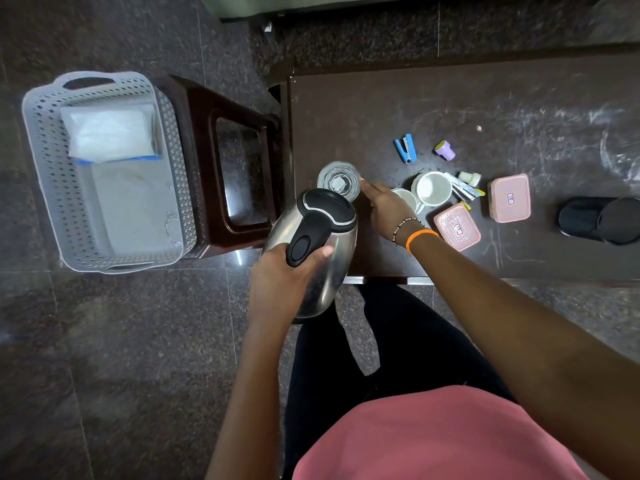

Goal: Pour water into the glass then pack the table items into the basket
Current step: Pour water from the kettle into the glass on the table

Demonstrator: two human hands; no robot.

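My left hand (282,271) grips the black handle of a steel kettle (317,244), which is tilted with its spout over a clear glass (338,180) at the table's left edge. My right hand (384,206) lies beside the glass with straight fingers touching its right side. A white perforated basket (38,140) sits on a dark stool (221,161) to the left of the table and holds a white folded packet. On the table lie two white cups (433,188), two pink lidded boxes (509,197), a blue stapler (406,148) and a small purple container (445,150).
The dark scratched table (485,109) fills the upper right. A black round kettle base (602,220) stands at its right edge. Pens and a small white bottle (470,178) lie by the cups. A dark granite floor surrounds everything; my legs are under the table's front edge.
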